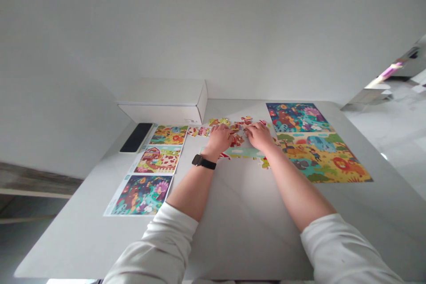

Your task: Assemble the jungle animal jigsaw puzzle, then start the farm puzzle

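Jigsaw pieces (pixel 237 141) lie between and beyond the curled fingers of the left hand (pixel 221 136) and right hand (pixel 259 136); pinching, I can't tell. Align edges squarely before pressing flat.

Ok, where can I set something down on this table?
The table is bare between the left forearm and right forearm, nearer than the puzzle pieces. Also bare: its near left corner, nearer than the picture sheet, and right of the right forearm, nearer than the animal pictures. Pieces crowd the left hand and right hand.
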`<state>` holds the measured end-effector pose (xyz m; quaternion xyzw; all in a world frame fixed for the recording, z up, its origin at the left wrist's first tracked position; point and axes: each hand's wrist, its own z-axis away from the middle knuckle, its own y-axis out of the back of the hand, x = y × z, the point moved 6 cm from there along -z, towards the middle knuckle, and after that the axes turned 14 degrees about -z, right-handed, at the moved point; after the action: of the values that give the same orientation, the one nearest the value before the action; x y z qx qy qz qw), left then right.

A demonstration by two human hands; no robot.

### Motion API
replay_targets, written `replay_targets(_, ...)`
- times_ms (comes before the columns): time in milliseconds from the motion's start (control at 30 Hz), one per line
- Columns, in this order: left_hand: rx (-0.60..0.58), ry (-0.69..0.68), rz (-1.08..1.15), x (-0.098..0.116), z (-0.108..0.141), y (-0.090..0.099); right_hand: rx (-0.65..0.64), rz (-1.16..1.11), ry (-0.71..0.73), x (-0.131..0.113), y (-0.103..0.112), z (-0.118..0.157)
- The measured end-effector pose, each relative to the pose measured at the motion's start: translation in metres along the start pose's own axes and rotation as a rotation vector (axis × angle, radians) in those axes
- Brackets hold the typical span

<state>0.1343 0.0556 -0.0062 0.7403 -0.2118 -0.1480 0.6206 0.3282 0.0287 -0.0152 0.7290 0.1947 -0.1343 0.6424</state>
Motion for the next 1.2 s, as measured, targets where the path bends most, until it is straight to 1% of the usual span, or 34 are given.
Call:
replay_targets(67,-0.003,0.01,0.009,-0.003,-0.001,0.0,0.001,0.003,-0.014,0.0,0.001,0.0)
replay_targets(133,0.018,0.051,0.036,-0.009,-0.001,0.003,0.021,0.008,-0.036,0.003,0.005,0.0)
replay_targets(233,0.065,0.185,0.078,-0.022,0.0,0.012,0.096,0.022,-0.103,0.012,0.019,0.0)
replay_targets(333,0.058,0.265,0.095,-0.03,0.001,0.018,0.149,0.018,-0.204,0.025,0.037,-0.001)
replay_targets(433,0.04,0.284,0.103,-0.031,0.002,0.02,0.13,-0.052,-0.295,0.036,0.047,-0.001)
replay_targets(500,0.035,0.294,0.111,-0.03,0.003,0.02,0.115,-0.102,-0.322,0.039,0.051,0.0)
replay_targets(600,0.034,0.309,0.121,-0.031,0.004,0.02,0.108,-0.112,-0.313,0.04,0.052,0.0)
replay_targets(733,0.046,0.336,0.133,-0.037,0.005,0.021,0.038,-0.1,-0.29,0.04,0.045,-0.002)
replay_targets(800,0.047,0.357,0.127,-0.042,0.006,0.022,0.003,-0.096,-0.215,0.034,0.039,-0.003)
replay_targets(900,0.039,0.383,0.1,-0.049,0.007,0.024,-0.079,-0.081,-0.059,0.019,0.027,-0.003)
replay_targets(967,0.022,0.383,0.086,-0.05,0.007,0.025,-0.148,-0.066,-0.008,0.011,0.019,-0.001)
replay_targets(1067,-0.007,0.322,0.085,-0.044,0.005,0.025,-0.183,-0.037,-0.021,0.008,0.015,0.0)
replay_targets(1200,-0.005,0.221,0.035,-0.025,0.003,0.023,-0.131,0.001,-0.067,0.012,0.02,0.0)
